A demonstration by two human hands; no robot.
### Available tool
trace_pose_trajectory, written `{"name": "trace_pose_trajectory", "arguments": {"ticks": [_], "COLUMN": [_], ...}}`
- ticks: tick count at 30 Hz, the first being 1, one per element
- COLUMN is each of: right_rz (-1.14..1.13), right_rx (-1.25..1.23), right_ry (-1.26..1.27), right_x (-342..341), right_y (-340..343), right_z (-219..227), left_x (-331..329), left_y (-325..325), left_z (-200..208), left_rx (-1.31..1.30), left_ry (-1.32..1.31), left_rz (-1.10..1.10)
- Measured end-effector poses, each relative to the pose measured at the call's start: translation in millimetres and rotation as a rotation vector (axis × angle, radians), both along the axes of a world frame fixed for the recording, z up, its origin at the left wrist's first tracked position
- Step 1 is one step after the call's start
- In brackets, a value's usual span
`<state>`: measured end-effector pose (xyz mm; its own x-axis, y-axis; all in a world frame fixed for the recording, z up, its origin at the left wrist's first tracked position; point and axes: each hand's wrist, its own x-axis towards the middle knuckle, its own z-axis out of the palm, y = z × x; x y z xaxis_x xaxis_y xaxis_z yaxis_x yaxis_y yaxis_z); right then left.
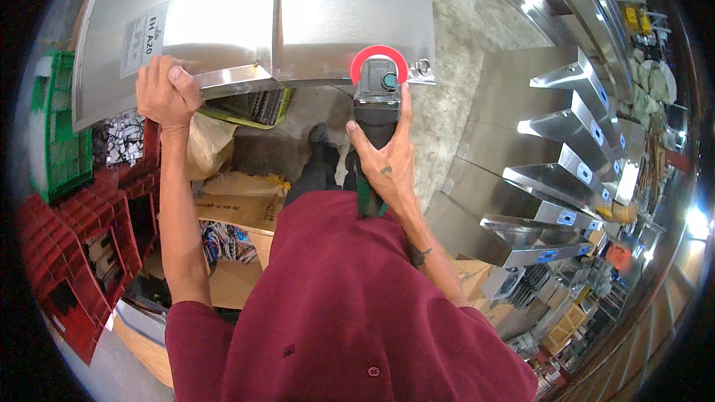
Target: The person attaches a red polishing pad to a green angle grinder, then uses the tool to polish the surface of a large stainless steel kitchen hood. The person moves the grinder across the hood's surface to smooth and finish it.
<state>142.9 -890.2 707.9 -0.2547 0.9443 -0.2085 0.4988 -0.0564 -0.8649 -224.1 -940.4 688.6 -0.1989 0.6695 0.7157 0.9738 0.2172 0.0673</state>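
Observation:
My right hand [389, 164] is wrapped round the dark body of an angle grinder [375, 125], its index finger stretched along the side. The grinder's head carries a red disc [378, 50], which overlaps the near edge of a brushed stainless steel hood [223, 18]; whether it touches the metal I cannot tell. My left hand [167, 94] is closed on the near left edge of the hood, beside a grey printed label [141, 41]. An upright seam divides the hood's surface. To the right of the disc, a small cut-out shows in the near corner.
Red plastic crates [82, 242] and a green crate [52, 126] stand at left. Below the hood is a yellow-green basket [279, 108], with an open cardboard box [238, 205] nearer me. Several steel hoods [551, 186] with blue stickers line the right side.

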Motion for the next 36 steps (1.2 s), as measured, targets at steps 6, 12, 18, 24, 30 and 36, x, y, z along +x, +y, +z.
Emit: {"name": "trace_pose_trajectory", "arguments": {"ticks": [6,12,18,24,30,36], "right_rz": [0.027,0.078,0.124,0.144,0.178,0.195], "right_rx": [-0.035,-0.052,-0.08,-0.041,0.015,-0.055], "right_ry": [0.028,0.046,0.047,0.064,0.04,0.088], "right_x": [-4.4,-13.3,-24.4,-35.1,-46.3,-54.1], "right_y": [-3.2,-6.4,-11.1,-16.6,-21.2,-25.3], "right_z": [4.0,12.0,19.2,21.1,22.9,26.0], "left_x": [-0.5,-0.9,0.5,1.2,2.2,3.4], "left_y": [1.2,4.8,2.9,1.3,2.4,3.1], "left_z": [-1.0,-1.3,-0.8,-0.3,0.6,0.7], "left_rx": [0.011,0.05,0.024,0.003,0.021,0.027], "left_ry": [0.026,0.035,0.037,0.035,0.043,0.044], "left_rz": [0.008,-0.012,0.026,0.038,0.034,0.038]}}
